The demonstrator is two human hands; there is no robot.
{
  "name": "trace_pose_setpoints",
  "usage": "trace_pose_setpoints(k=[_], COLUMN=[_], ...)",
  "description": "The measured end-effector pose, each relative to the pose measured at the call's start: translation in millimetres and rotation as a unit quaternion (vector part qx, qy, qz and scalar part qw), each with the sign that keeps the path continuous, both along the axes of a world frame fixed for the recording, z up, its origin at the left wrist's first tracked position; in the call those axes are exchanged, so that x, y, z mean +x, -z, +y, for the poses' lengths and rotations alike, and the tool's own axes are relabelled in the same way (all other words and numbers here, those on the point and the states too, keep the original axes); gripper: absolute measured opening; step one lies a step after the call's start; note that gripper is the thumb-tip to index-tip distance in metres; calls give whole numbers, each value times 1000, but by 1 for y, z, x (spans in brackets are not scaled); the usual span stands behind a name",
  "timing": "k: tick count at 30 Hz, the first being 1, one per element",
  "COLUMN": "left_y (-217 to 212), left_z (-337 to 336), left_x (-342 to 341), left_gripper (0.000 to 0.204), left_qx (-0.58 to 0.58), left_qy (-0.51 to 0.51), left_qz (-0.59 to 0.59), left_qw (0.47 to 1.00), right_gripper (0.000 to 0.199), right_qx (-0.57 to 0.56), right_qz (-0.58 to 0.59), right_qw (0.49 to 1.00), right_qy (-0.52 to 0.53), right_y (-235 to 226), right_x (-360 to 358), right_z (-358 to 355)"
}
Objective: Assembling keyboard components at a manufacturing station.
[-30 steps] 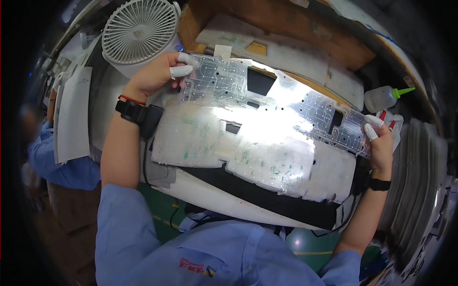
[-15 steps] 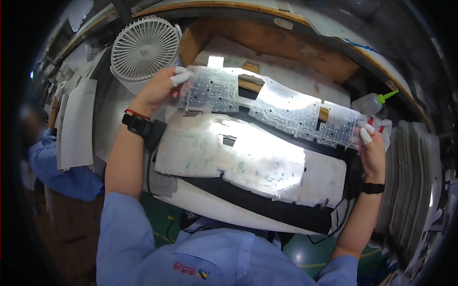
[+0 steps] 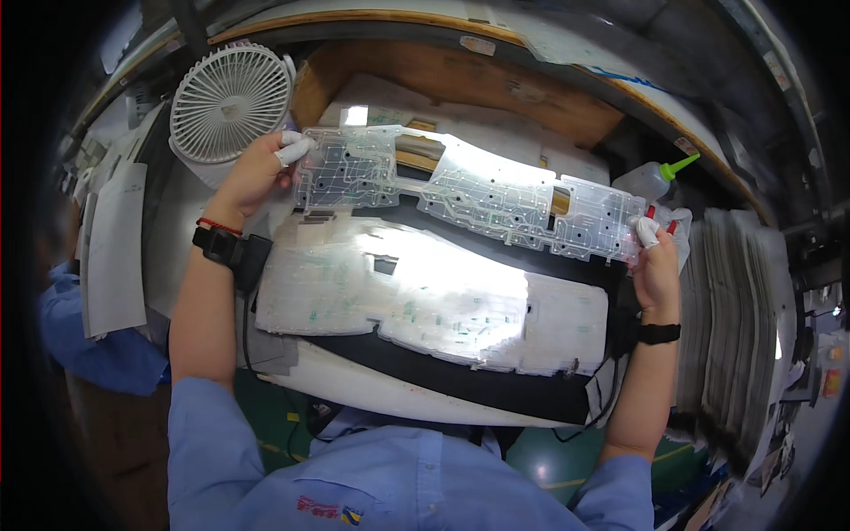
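Stretched between my hands is a clear membrane sheet (image 3: 354, 173) with printed circuit traces, small dark dots and cut-out openings. My left hand (image 3: 250, 181) pinches its left end, with white covers on the fingertips. At the other end, my right hand (image 3: 657, 270) pinches the right edge, also with white fingertip covers. The sheet is held up, roughly level, tilting down toward the right. Nearer to me lies a stack of similar-shaped translucent sheets (image 3: 323, 288) with green marks and a bright glare. Under that stack shows a black pad (image 3: 434, 358).
A white fan (image 3: 232, 106) stands at the far left, beyond my left hand. Beyond my right hand are a squeeze bottle (image 3: 642, 182) with a green nozzle and a tall stack of grey sheets (image 3: 730, 310). Wooden boards (image 3: 505, 88) bound the back. Another person's blue sleeve (image 3: 111, 350) shows at left.
The whole scene has shifted left in the picture, as my view has turned slightly right. Both hands keep their hold on the membrane sheet, which stays about where it was over the table.
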State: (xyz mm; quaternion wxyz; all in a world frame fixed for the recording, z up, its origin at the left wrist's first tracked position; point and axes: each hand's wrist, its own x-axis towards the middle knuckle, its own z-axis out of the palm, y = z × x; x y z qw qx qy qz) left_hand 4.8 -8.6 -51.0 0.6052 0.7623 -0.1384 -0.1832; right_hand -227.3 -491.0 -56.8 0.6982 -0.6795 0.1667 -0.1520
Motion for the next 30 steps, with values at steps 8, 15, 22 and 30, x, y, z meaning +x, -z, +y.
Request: trace_pose_setpoints(k=[8, 15, 22, 30], left_y=[8, 2, -2, 0], left_z=[6, 2, 11, 6], left_x=[7, 1, 4, 2], left_gripper=[18, 19, 21, 28], left_qx=[9, 18, -138, -70], left_qy=[20, -10, 11, -27], left_qz=[-6, -6, 27, -32], left_qw=[1000, 1000, 990, 997], right_gripper=[17, 14, 18, 28], right_qx=[36, 7, 7, -3], right_qz=[-19, -28, -69, -77], right_qw=[999, 997, 997, 993], right_qy=[31, 75, 15, 85], right_y=[-4, -4, -7, -7], right_x=[1, 4, -4, 0], right_z=[10, 12, 5, 12])
